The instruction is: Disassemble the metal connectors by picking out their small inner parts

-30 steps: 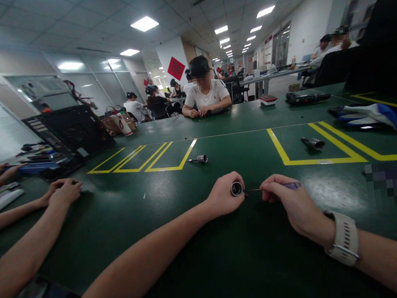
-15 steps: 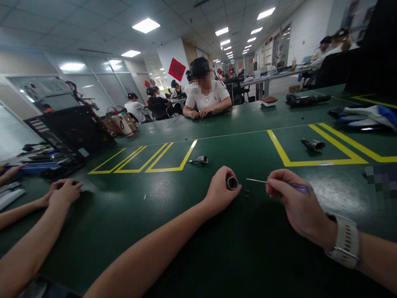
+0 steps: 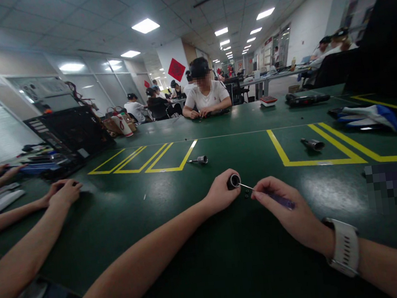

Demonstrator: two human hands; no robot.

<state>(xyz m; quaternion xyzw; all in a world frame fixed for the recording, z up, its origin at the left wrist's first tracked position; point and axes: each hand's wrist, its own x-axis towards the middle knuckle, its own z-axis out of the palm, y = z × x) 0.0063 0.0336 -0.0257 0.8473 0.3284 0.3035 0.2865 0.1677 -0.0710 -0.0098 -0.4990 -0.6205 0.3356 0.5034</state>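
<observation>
Tube (image 3: 231, 182): left hand (image 3: 222, 193), fingers clamped round it. Screwdriver (image 3: 280, 200): right hand (image 3: 292, 212), fingers pinched it, tip at the tube's mouth; work there seemed unfinished. Two small parts (image 3: 247, 192) lay loose on the table (image 3: 168, 195).

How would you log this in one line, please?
left grip: holding dark hollow metal cylinder | right grip: holding purple-handled metal-shafted tool, tip at cylinder's opening | nearby: small black pieces on green table

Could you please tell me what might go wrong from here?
The purple-handled screwdriver reaches the open end of the dark cylinder in the left hand; a slip might jab that hand. Two small dark pieces lie beside the right hand and could get knocked away.
</observation>
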